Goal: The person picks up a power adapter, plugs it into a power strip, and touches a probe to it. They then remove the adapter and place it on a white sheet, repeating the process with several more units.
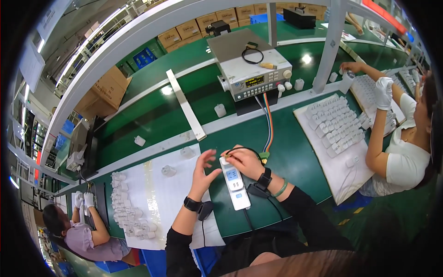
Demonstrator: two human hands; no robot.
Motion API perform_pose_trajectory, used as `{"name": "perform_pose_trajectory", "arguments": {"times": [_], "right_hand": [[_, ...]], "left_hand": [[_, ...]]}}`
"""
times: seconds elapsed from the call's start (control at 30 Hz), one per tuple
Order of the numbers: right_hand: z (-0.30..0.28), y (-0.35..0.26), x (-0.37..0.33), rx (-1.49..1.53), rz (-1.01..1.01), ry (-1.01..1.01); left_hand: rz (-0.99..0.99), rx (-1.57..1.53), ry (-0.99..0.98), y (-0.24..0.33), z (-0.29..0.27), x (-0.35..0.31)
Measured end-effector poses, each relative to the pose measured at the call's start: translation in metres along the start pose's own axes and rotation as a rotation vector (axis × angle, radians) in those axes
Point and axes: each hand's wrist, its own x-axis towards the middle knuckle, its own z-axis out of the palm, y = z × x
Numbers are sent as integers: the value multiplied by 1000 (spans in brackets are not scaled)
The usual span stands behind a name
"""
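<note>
My left hand (203,173) is raised just left of the white power strip (239,199), fingers spread and nothing in them. At the strip's far end, my right hand (248,163) pinches the end of a thin black cable (244,148). The fingers partly cover a small white block at that end, so I cannot tell whether the cable's end is in it. The cable loops over to a small green connector board (264,156), where coloured wires (268,124) run down from a bench instrument (251,64). The strip lies lengthwise on the green bench, its blue-faced sockets uncovered.
White foam sheet (180,203) at left carries rows of white adapters (123,207) and two single ones. At right, another padded board (318,161) holds many adapters beside a co-worker (401,152). A second co-worker (94,235) sits at far left. Metal uprights (330,51) frame the bench.
</note>
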Motion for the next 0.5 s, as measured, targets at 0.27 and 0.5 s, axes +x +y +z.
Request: {"name": "perform_pose_trajectory", "arguments": {"times": [0.27,0.5], "right_hand": [[8,-6,-3,73,-22,97],[-25,-74,28,311,23,266]], "left_hand": [[-113,233,-150,-45,13,12],[-51,290,-165,-23,9,19]]}}
